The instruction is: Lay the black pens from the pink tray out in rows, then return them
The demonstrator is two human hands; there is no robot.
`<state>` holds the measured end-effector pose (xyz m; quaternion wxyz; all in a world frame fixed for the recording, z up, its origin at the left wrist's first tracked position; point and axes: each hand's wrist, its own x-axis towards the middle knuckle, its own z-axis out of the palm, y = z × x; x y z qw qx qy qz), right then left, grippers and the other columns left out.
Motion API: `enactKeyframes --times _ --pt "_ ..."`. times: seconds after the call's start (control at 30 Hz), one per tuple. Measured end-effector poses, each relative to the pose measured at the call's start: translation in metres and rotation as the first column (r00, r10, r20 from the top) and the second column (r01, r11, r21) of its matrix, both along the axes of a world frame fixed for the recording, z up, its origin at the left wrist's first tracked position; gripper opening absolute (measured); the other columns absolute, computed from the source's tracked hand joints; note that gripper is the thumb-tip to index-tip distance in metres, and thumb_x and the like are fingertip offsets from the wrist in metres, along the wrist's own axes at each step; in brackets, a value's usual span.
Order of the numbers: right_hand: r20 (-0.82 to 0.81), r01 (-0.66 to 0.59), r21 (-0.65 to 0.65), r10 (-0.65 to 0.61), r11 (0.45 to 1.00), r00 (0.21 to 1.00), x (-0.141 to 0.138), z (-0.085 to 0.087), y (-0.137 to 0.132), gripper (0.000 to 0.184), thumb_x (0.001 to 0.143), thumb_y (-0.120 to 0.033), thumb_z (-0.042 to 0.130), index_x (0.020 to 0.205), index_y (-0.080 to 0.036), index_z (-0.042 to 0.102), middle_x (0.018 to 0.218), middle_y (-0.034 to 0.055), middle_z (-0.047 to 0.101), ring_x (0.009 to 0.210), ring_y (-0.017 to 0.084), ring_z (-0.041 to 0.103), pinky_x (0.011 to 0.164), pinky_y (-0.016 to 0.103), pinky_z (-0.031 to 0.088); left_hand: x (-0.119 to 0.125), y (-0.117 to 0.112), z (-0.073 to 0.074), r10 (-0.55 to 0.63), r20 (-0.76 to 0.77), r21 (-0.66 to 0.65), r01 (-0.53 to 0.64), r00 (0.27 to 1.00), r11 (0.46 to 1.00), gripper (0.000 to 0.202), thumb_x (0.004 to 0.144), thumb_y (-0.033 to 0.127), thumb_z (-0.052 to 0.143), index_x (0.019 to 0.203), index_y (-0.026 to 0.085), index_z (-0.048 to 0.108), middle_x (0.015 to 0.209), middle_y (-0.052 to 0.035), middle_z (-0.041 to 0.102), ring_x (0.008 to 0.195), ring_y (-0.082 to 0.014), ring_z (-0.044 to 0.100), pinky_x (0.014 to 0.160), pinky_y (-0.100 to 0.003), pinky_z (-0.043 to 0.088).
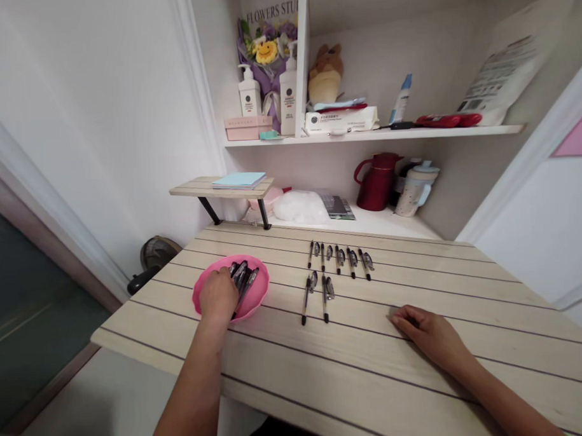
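Observation:
My left hand (218,295) reaches into a pink bowl (258,300) on the left of the wooden table (353,368), fingers curled down among several black pens (243,275) in it; whether it grips one is hidden. My right hand (428,333) rests on the table to the right, fingers loosely bent, holding nothing. Between them several black pens with their caps off beside them lie in rows: a far row (339,259) and two pens in a nearer row (315,295).
A small raised wooden shelf (194,189) with a blue notebook (238,180) stands at the table's back left. Behind are a red jug (378,180), a white jug (415,188) and a plastic bag (300,207). The upper shelf holds bottles, boxes and a plush toy.

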<state>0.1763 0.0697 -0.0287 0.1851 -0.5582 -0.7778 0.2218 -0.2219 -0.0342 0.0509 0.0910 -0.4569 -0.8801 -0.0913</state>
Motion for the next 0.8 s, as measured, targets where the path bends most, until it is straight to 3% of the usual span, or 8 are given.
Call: enactKeyframes --times 0.2,0.27,0.33,0.4,0.47,0.6,0.7,0.8 --pt "-0.016 0.012 0.030 -0.012 0.999 1.000 -0.005 0.004 -0.005 0.028 0.074 -0.045 0.043 0.062 -0.024 0.055 0.057 -0.0012 0.061 0.056 0.017 0.053 0.053 0.026 0.034 0.011 0.001 0.006 -0.063 -0.013 -0.005 0.063 0.998 0.998 0.034 0.081 0.031 0.036 0.102 0.013 0.056 0.094 -0.0150 0.060 0.087 -0.0269 0.056 0.067 -0.033 0.041" --pt "-0.012 0.007 0.044 -0.006 0.999 1.000 -0.005 0.005 -0.005 0.027 0.074 -0.044 0.043 0.061 -0.023 0.054 0.056 -0.0015 0.060 0.055 0.016 0.052 0.052 0.026 0.034 0.024 0.002 0.010 -0.153 0.000 0.068 0.153 0.988 0.986 0.034 0.082 0.030 0.036 0.102 0.013 0.056 0.096 -0.0144 0.059 0.090 -0.0260 0.054 0.073 -0.034 0.040" --pt "0.000 -0.013 0.049 0.013 0.999 1.000 -0.005 0.007 -0.002 0.028 0.075 -0.044 0.042 0.061 -0.023 0.053 0.057 -0.0016 0.059 0.055 0.016 0.052 0.052 0.025 0.034 0.046 0.003 0.014 -0.335 0.071 0.165 0.320 0.940 0.933 0.033 0.082 0.028 0.036 0.103 0.014 0.056 0.102 -0.0124 0.058 0.096 -0.0245 0.051 0.082 -0.035 0.038" --pt "0.024 -0.048 0.035 0.047 0.998 0.999 -0.007 0.010 0.005 0.028 0.076 -0.043 0.041 0.062 -0.022 0.054 0.058 -0.0008 0.060 0.056 0.016 0.053 0.053 0.025 0.034 0.075 0.007 0.016 -0.565 0.199 0.247 0.516 0.801 0.820 0.032 0.081 0.027 0.038 0.104 0.017 0.057 0.107 -0.0096 0.058 0.102 -0.0228 0.048 0.090 -0.035 0.034" --pt "0.076 -0.064 0.018 0.063 0.998 0.995 -0.012 0.016 0.015 0.027 0.076 -0.041 0.042 0.061 -0.021 0.055 0.060 0.0009 0.062 0.057 0.016 0.054 0.053 0.025 0.035 0.107 0.011 0.016 -0.732 0.362 0.297 0.673 0.577 0.677 0.030 0.080 0.028 0.040 0.102 0.019 0.059 0.103 -0.0073 0.059 0.100 -0.0208 0.050 0.088 -0.033 0.036" --pt "0.192 0.118 0.061 -0.128 0.991 0.973 -0.037 0.030 0.042 0.026 0.077 -0.036 0.042 0.071 -0.018 0.060 0.074 0.0074 0.067 0.071 0.019 0.060 0.060 0.026 0.038 0.160 0.023 0.011 -0.828 0.508 0.426 0.766 0.238 0.481 0.026 0.075 0.024 0.047 0.094 0.019 0.064 0.093 -0.0075 0.064 0.092 -0.0214 0.054 0.083 -0.032 0.038" --pt "0.211 0.221 0.103 -0.239 0.970 0.948 -0.059 0.034 0.058 0.033 0.080 -0.037 0.038 0.082 -0.014 0.061 0.084 0.0153 0.067 0.081 0.024 0.061 0.064 0.030 0.039 0.181 0.035 0.004 -0.814 0.565 0.471 0.758 0.135 0.452 0.023 0.072 0.022 0.049 0.088 0.019 0.065 0.088 -0.0064 0.065 0.088 -0.0208 0.056 0.079 -0.031 0.040" --pt "0.221 0.269 0.121 -0.290 0.956 0.931 -0.074 0.034 0.066 0.032 0.079 -0.036 0.041 0.086 -0.012 0.062 0.088 0.0192 0.066 0.085 0.026 0.061 0.068 0.032 0.040 0.187 0.046 -0.008 -0.762 0.638 0.487 0.705 0.115 0.515 0.020 0.070 0.021 0.050 0.082 0.019 0.065 0.082 -0.0049 0.065 0.079 -0.0187 0.056 0.073 -0.029 0.041"
